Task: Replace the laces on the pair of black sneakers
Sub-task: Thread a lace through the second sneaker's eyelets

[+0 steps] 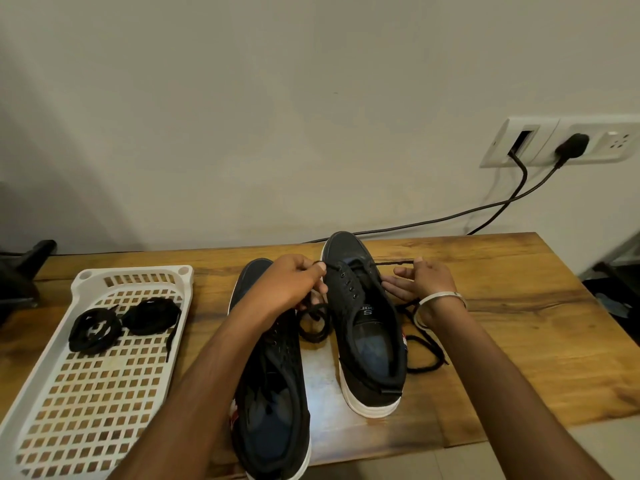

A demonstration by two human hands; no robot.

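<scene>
Two black sneakers with white soles stand on the wooden table (502, 306), toes pointing away from me. The right sneaker (363, 323) has a black lace (422, 355) run through its front eyelets, both ends trailing onto the table. My left hand (294, 285) pinches the lace's left end beside the eyelets. My right hand (422, 282) holds the right end stretched out from the shoe, fingers partly extended. The left sneaker (273, 393) lies under my left forearm, partly hidden.
A white perforated plastic tray (86, 393) sits at the left with two coiled black laces (121, 322) in it. A wall socket (561, 142) at the back right feeds two black cables that run behind the table. A metal bangle (440, 299) circles my right wrist.
</scene>
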